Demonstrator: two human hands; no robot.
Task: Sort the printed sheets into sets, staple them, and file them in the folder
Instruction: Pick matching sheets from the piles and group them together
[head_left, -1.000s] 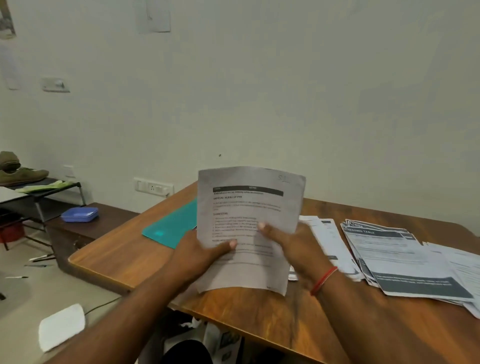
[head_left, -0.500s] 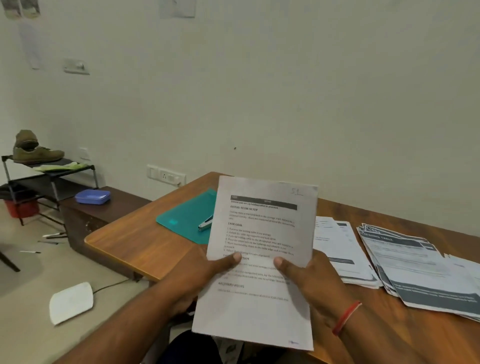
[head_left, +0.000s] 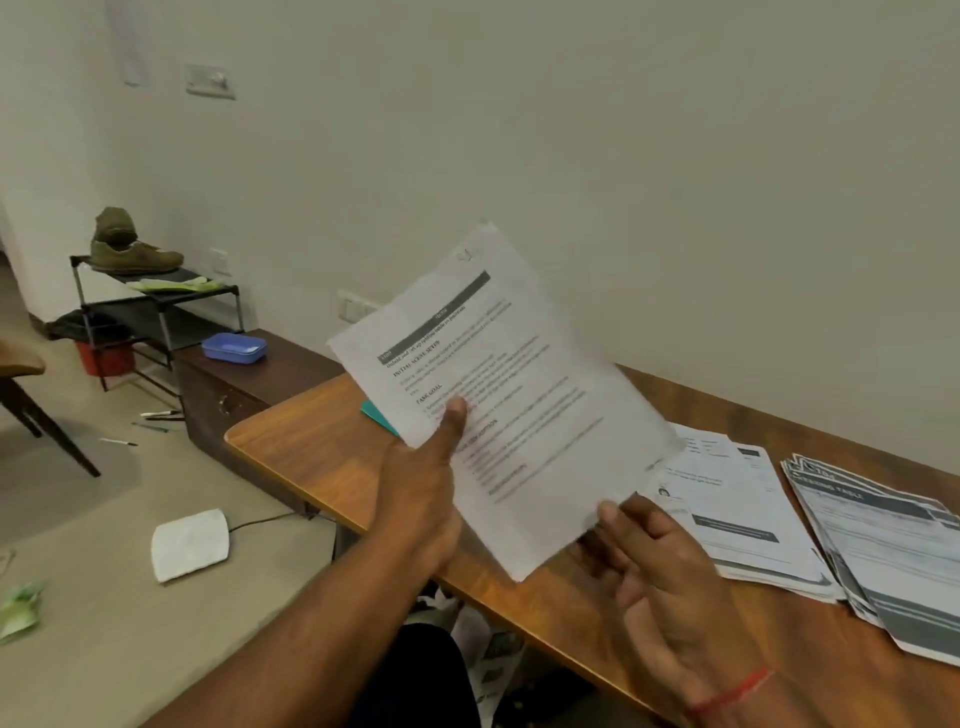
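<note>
while the left hand (head_left: 421, 499) grips the printed sheets (head_left: 519, 395) by their left margin, thumb flat on the front and the other fingers hidden behind, the thin white paper stands lifted over the counter's left end, tilted so its text lines climb to the right. dark header band up top, black print below, a slight curl in the paper.

right hand (head_left: 670, 577) sits just beside the bottom edge of the sheets, fingers (head_left: 610, 519) loose and spread, holding nothing; whether a fingertip touches the paper, can't tell. red thread (head_left: 737, 691) round that wrist.

the counter (head_left: 311, 447) is glossy brown wood grain with a rounded near-left corner, and there's bare wood along the near edge by the hands. a sliver of teal folder (head_left: 376, 414) peeks out behind the sheets, lying flat toward the far left edge.

toward the right end, a fanned white stack (head_left: 743, 525) lies flat, and touching it, a second stack (head_left: 883, 540) with grey banded headers and ragged edges runs off to the right.

off the counter's left end: a low dark cabinet (head_left: 270, 379) with a rounded blue plastic box (head_left: 234, 348) on top, and a soft white pad (head_left: 189, 543) on the floor.
</note>
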